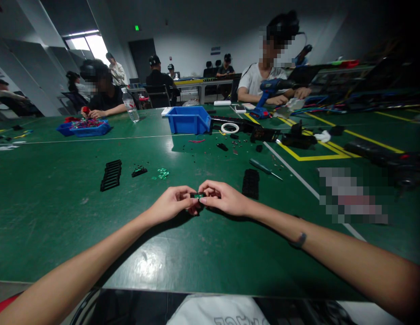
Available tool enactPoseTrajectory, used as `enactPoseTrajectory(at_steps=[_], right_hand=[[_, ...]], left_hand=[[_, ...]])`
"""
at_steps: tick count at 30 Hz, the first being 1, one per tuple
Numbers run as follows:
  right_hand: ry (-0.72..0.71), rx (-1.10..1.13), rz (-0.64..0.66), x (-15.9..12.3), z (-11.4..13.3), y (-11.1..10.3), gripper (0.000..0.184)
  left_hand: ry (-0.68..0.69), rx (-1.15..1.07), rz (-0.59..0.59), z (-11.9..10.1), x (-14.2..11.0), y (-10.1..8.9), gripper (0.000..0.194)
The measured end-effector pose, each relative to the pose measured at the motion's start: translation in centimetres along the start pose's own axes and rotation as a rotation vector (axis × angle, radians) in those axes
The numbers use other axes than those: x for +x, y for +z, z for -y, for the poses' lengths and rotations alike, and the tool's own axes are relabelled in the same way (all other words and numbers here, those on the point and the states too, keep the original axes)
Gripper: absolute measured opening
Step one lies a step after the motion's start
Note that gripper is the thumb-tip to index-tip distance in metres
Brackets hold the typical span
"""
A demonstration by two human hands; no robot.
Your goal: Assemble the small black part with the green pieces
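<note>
Between my two hands, just above the green table (183, 246), is a small black plastic housing (198, 195) with a green circuit board showing in it. My left hand (176, 201) pinches its left end, and my right hand (221, 197) grips its right end with the thumb on the board. Fingers hide much of the piece. A pile of small green circuit boards (163, 173) lies beyond my left hand, beside a black part (139, 171) with small bits. Farther left is a row of black housings (111, 175). Right of my right hand lies a black stack of parts (250, 183).
A screwdriver (265, 169) lies beyond my right hand. Behind stand a blue bin (189, 121), a roll of white tape (230, 128), and a blue cordless drill (267, 97). A water bottle (130, 106) stands at the back left. Co-workers sit across the table.
</note>
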State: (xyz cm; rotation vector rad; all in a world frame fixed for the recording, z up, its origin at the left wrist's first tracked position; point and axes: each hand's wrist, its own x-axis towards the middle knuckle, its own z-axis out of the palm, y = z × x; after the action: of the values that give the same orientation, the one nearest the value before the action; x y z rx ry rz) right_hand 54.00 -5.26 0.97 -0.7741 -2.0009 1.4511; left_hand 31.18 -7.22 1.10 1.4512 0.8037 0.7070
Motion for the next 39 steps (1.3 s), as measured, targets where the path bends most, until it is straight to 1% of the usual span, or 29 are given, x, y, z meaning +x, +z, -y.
enactPoseTrajectory(at_steps=[8,17,28,39], right_hand=[[-0.005,-0.005,-0.01,-0.05,0.04,0.06,0.021],[-0.03,-0.01,-0.043,-0.08,0.07,0.14,0.018],[-0.033,-0.041,-0.045,-0.02,0.04,-0.05,0.02],[-0.035,-0.055,-0.042,-0.05,0.09,-0.03,0.02]], left_hand=[[0.008,0.025,-0.018,-0.29,-0.16,0.29,0.032],[0.017,0.017,-0.024,0.09,-0.05,0.19,0.034],[0.008,0.024,-0.03,-0.36,-0.14,0.43,0.033],[0.011,0.038,-0.022,-0.22,-0.18,0.33,0.033]])
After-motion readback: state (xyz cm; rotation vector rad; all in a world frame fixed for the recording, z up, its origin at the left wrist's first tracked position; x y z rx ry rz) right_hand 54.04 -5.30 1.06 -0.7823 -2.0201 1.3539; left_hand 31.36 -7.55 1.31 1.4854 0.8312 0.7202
